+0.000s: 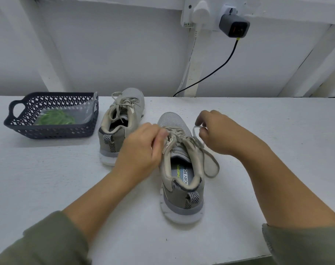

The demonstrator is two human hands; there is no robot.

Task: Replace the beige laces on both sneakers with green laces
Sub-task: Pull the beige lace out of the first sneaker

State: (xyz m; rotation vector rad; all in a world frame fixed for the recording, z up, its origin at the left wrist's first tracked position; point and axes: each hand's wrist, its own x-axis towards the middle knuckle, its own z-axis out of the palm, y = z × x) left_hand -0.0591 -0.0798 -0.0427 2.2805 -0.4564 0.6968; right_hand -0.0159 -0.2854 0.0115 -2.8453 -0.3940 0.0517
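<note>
White-painted and scuffed, the counter [48, 178] runs the full width of the view, and a white panelled wall [124, 54] rises behind its back edge. The near sneaker [182, 190], grey and beige, stands at the counter's middle with its heel toward the person. Its insole shows the letters "ORY FOA" in black and "HERS" in yellow-green, the rest being hidden by the collar. The far sneaker [132, 104] stands just behind and to the left, near the back edge, laced and tied.

A dark lattice basket [48, 133] sits toward the back left corner, holding the green laces [55, 117] in a clear bag.

The left hand [141, 148] curls at the lacing and appears to pinch the beige lace [210, 165], though blur hides the fingertips. The right hand [220, 134] pinches a raised loop of it.

A grey charger [234, 27] with a black cable [220, 67] is plugged in above.
</note>
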